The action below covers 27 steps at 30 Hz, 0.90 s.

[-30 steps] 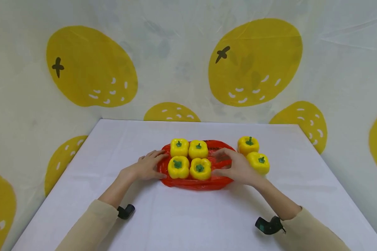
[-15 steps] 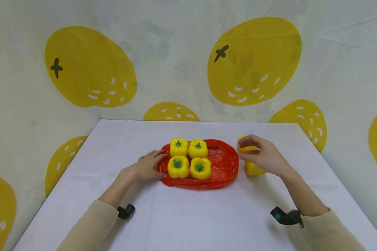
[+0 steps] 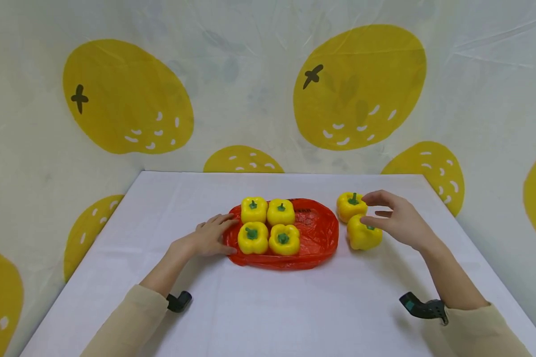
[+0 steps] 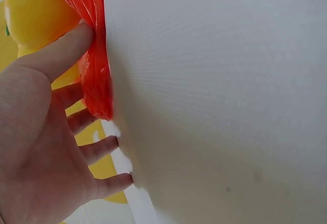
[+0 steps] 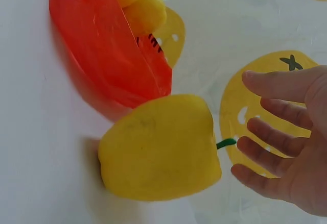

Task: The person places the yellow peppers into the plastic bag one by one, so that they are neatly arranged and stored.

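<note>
In the head view my left hand (image 3: 211, 237) rests at the left end of a red plastic bag (image 3: 318, 233), spread open. The left wrist view shows its thumb (image 4: 76, 43) against the bag's rim and the other fingers extended, reaching the table. Several yellow bell peppers with green stems, such as the front left pepper (image 3: 252, 239), stand in two rows in the bag's left half. Over two more peppers to the right, a rear one (image 3: 351, 207) and a front one (image 3: 364, 234), my right hand (image 3: 399, 218) hovers with fingers apart and nothing held.
A white cloth covers the table (image 3: 268, 307). Behind it hangs a pale curtain (image 3: 250, 89) printed with large yellow fruit. The bag's right half lies low with dark printing on it. Each wrist carries a black camera, such as the right one (image 3: 424, 307).
My right hand has left the bag's right part and moved right, past the rear pepper, to above the front loose pepper. My left hand and the bagged peppers have stayed put.
</note>
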Each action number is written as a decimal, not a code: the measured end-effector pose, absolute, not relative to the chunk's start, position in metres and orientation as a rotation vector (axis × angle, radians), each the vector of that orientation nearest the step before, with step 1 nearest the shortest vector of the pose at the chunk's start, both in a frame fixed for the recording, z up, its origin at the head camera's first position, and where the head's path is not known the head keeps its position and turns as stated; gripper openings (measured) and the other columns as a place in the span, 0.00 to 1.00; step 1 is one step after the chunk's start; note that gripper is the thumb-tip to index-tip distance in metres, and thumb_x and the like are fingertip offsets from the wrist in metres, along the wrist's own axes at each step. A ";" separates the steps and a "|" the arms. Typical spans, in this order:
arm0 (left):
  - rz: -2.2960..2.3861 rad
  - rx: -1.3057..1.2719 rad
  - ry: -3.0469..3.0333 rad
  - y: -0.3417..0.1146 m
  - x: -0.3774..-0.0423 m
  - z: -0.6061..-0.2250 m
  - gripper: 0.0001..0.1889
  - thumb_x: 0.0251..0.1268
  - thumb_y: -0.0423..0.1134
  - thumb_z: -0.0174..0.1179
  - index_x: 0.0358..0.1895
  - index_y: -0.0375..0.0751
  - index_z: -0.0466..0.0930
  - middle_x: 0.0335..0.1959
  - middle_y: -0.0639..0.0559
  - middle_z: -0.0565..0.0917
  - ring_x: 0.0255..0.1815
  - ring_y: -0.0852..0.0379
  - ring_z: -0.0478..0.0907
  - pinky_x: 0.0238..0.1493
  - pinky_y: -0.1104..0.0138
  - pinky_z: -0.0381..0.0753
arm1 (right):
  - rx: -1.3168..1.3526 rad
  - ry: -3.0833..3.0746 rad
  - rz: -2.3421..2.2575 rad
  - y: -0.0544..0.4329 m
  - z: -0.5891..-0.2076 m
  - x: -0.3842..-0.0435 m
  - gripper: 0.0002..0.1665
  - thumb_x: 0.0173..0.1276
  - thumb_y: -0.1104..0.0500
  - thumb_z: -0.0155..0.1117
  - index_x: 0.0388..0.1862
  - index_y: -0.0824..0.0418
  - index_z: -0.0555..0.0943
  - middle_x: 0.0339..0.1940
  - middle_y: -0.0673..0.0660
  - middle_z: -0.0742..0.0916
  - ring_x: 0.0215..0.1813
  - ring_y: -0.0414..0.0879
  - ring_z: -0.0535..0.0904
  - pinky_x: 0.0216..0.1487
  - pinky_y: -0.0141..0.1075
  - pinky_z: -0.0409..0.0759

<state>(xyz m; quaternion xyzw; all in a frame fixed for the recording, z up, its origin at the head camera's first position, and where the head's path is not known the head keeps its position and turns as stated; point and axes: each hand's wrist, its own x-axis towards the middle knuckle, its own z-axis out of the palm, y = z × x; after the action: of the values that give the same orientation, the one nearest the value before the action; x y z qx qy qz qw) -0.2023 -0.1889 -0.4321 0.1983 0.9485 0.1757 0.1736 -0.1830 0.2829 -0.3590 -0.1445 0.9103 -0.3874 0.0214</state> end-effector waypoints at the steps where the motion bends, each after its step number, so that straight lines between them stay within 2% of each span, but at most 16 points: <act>1: 0.499 0.564 2.691 -0.189 -0.202 -0.432 0.45 0.62 0.54 0.71 0.80 0.47 0.61 0.82 0.40 0.56 0.80 0.32 0.47 0.72 0.30 0.49 | -0.443 2.815 -1.192 0.285 -0.359 -0.183 0.34 0.70 0.53 0.73 0.67 0.68 0.72 0.64 0.68 0.79 0.65 0.62 0.73 0.65 0.60 0.73; 11: 0.488 0.586 2.697 -0.190 -0.203 -0.433 0.44 0.63 0.54 0.70 0.80 0.47 0.61 0.82 0.41 0.56 0.80 0.32 0.48 0.72 0.30 0.50 | -0.465 2.684 -1.102 0.298 -0.369 -0.184 0.41 0.66 0.53 0.76 0.71 0.67 0.70 0.70 0.69 0.74 0.72 0.68 0.64 0.66 0.67 0.68; 27: 0.499 0.567 2.693 -0.190 -0.202 -0.433 0.44 0.63 0.53 0.70 0.80 0.48 0.61 0.82 0.41 0.55 0.80 0.33 0.48 0.73 0.31 0.49 | -0.448 2.626 -1.106 0.304 -0.378 -0.182 0.41 0.65 0.55 0.76 0.72 0.65 0.70 0.70 0.69 0.75 0.71 0.68 0.66 0.63 0.66 0.74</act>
<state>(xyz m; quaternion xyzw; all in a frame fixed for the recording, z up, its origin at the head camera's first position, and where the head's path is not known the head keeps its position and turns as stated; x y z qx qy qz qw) -0.2021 -0.1897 -0.4327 0.1998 0.9486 0.1757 0.1713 -0.1821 0.3037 -0.3784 -0.1541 0.9029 -0.3803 0.1284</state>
